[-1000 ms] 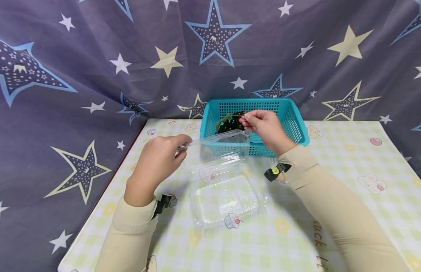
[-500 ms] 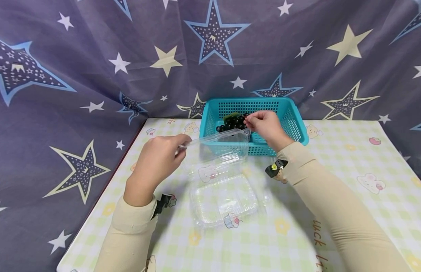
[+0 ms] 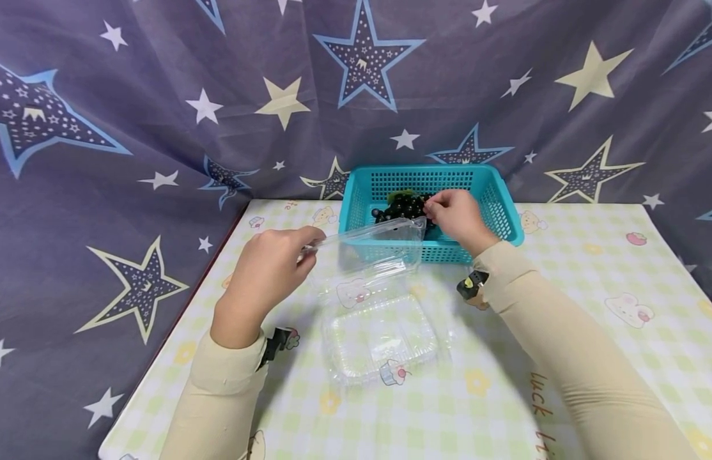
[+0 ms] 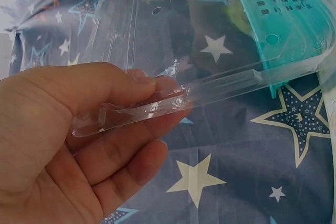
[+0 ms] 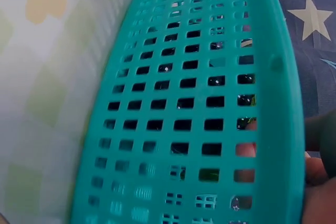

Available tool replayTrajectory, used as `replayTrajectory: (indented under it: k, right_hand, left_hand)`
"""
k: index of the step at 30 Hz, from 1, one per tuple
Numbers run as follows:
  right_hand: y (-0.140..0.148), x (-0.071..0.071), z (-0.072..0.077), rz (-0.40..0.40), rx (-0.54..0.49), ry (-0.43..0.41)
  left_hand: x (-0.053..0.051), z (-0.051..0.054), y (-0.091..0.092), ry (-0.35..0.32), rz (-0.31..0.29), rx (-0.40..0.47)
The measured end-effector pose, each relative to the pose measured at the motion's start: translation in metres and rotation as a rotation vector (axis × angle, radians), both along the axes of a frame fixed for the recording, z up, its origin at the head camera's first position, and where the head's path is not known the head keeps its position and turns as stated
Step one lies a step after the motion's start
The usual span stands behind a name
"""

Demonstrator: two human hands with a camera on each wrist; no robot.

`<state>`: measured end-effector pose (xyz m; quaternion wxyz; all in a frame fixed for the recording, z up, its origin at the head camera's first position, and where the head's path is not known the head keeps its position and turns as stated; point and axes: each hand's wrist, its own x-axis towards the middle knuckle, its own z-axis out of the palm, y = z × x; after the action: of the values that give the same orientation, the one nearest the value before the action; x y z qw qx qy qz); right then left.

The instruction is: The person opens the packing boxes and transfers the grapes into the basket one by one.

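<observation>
With its thumb and fingers my left hand (image 3: 270, 265) pinches the rim of a raised clear plastic lid (image 4: 226, 85). The lid belongs to a hinged clamshell box whose clear base (image 3: 364, 345) lies open on the table. Inside a teal basket (image 3: 508, 214) is a bunch of dark, glossy grapes (image 3: 404, 207) with a bit of green at its top. My right hand (image 3: 456, 217) reaches over the basket and pinches the bunch at its right end; the exact grip spot is hidden. The right wrist view mostly shows the basket's slotted wall (image 5: 176, 93), dark grapes behind its holes.
The basket stands at the table's back edge, against a dark star-patterned curtain (image 3: 218, 38). A green-and-white checked cloth (image 3: 563, 275) covers the table. The tilted lid stands between the box base and the basket's front.
My right hand has shifted slightly right and down, and the grape bunch has moved right with it inside the basket. The left hand and lid have stayed still.
</observation>
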<state>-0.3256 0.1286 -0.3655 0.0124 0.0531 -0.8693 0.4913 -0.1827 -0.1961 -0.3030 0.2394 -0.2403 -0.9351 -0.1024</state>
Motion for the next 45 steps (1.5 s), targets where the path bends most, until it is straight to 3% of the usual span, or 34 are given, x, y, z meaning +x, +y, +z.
replayTrajectory:
  k: [5, 14, 22, 26, 32, 45]
  right_hand:
    - [0.008, 0.002, -0.001, 0.004, 0.203, 0.077]
    - [0.021, 0.001, -0.003, -0.014, 0.383, 0.138]
    - [0.035, 0.003, -0.004, -0.069, 0.623, 0.055]
    - [0.036, 0.003, -0.003, -0.084, 0.695, 0.004]
    - [0.038, 0.003, -0.006, -0.099, 0.689, -0.051]
    - [0.039, 0.005, -0.013, -0.154, 0.598, 0.03]
  left_hand:
    - [0.0, 0.001, 0.001, 0.0, 0.002, -0.003]
    - [-0.001, 0.0, 0.001, -0.007, 0.008, -0.011]
    - [-0.001, -0.001, 0.002, -0.008, 0.012, 0.0]
    - [-0.001, -0.001, 0.002, -0.006, 0.018, 0.004]
    - [0.0, 0.0, 0.002, -0.004, 0.032, 0.003]
    - [0.0, -0.002, 0.002, 0.025, 0.047, 0.002]
